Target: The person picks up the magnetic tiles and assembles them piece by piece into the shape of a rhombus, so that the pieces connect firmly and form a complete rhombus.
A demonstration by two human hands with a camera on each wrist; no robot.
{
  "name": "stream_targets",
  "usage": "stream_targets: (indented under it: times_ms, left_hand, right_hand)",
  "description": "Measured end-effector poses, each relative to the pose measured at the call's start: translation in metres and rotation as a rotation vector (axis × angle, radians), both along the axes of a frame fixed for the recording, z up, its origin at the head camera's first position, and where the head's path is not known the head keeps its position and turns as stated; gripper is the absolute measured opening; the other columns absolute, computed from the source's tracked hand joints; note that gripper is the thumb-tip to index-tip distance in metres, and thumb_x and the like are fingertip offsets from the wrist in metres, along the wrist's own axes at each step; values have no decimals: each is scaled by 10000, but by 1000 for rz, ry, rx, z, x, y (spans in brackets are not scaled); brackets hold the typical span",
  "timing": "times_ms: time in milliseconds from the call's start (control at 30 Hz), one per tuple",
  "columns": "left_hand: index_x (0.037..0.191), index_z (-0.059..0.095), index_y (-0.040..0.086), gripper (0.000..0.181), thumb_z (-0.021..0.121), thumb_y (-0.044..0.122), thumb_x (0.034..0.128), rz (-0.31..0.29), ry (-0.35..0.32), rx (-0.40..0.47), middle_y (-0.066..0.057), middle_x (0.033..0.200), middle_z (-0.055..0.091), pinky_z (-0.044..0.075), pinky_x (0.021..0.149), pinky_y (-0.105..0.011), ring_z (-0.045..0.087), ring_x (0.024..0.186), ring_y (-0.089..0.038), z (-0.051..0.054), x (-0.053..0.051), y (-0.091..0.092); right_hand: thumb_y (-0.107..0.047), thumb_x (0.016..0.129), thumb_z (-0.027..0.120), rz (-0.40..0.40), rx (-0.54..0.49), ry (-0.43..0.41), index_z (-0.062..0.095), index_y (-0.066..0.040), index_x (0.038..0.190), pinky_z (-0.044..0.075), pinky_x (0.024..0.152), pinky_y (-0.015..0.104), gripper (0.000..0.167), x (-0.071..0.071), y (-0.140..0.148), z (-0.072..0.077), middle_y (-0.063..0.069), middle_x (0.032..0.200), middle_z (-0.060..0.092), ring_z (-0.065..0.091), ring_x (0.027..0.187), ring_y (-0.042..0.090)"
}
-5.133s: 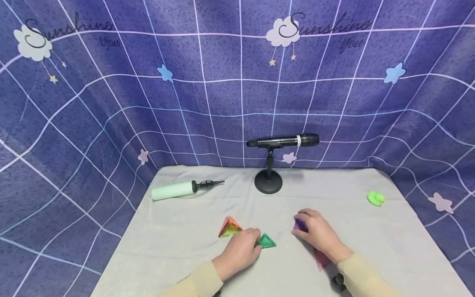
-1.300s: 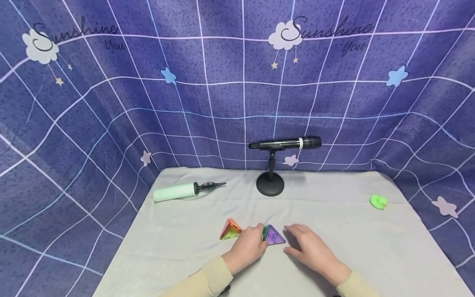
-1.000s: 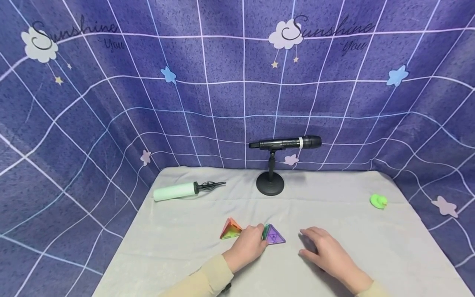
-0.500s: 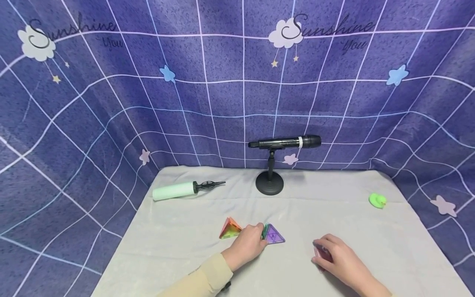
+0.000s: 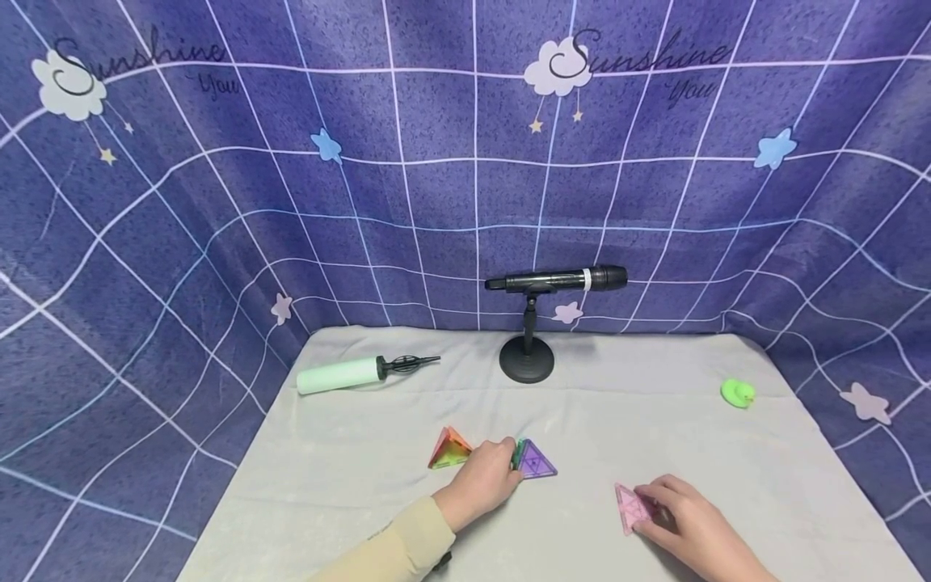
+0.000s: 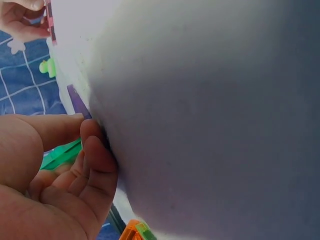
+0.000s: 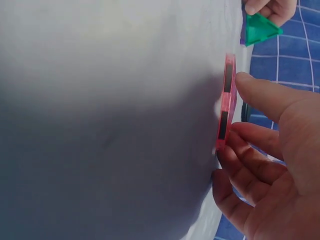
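My left hand [image 5: 483, 475] pinches a green triangular magnetic tile [image 7: 261, 30], which stands upright in the right wrist view. Against its right side a purple triangular magnetic tile [image 5: 537, 461] lies on the cloth. Just left of that hand stands a small pyramid [image 5: 449, 449] of red, orange and yellow-green tiles, partly covered by the hand. Over to the right, my right hand [image 5: 687, 516] holds a pink triangular magnetic tile [image 5: 631, 509] at its edges between thumb and fingers; dark magnet strips show along its side [image 7: 227, 102].
A black microphone [image 5: 556, 280] on a round-based stand [image 5: 527, 358] is at the back of the white cloth-covered table [image 5: 407, 533]. Back left lies a pale green hand pump [image 5: 340, 375]; a green toy duck [image 5: 738, 393] sits at the right. A blue-purple curtain [image 5: 429, 194] surrounds the table.
My right hand brought the purple tile beside the green one, let go, moved right and toward me, and took hold of the pink tile. The left hand has hardly moved since.
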State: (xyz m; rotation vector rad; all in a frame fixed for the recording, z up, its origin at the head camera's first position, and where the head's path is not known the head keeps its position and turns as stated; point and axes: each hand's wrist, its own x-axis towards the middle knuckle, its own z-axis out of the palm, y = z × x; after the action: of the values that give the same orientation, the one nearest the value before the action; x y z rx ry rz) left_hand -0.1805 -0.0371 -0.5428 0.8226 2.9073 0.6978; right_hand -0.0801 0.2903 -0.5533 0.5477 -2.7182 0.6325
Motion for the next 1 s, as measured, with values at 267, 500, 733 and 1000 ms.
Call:
stream_targets:
  times_ms: [267,500,733,1000]
  left_hand:
    - [912,604,80,217,810,147,888,-2,-6,-5,18,685,586,483,570,-307,582,624,-91,3,1,0]
    - [919,608,77,212,806,147,898,0,-23,-5,17,690,587,481,570,-305,566,623,-79,3,1,1]
    - [924,612,75,209,804,152,899,0,-28,-13,22,690,582,478,569,-302,561,621,-75,1,0,1]
    - [909,607,80,213,805,156,894,-5,-24,-10,37,674,560,465,557,-298,530,605,-64,2,-1,0]
  right_hand:
    - [-340,754,939,-57,15,-104,767,-126,1096,557,811,390,439,8,11,-1,-156,1024,602,580,899,24]
    - [-316,778,925,-64,22,-130,774,-142,1090,559,795,376,389,10,14,-4,-176,996,585,575,875,1]
    - [-260,775,930,-79,9,-89,789,-144,1053,558,773,361,333,9,12,-4,-190,953,588,575,853,-14]
    - [-255,772,931,-107,2,-103,775,-205,998,559,784,359,279,8,8,-3,-202,931,599,587,845,-23]
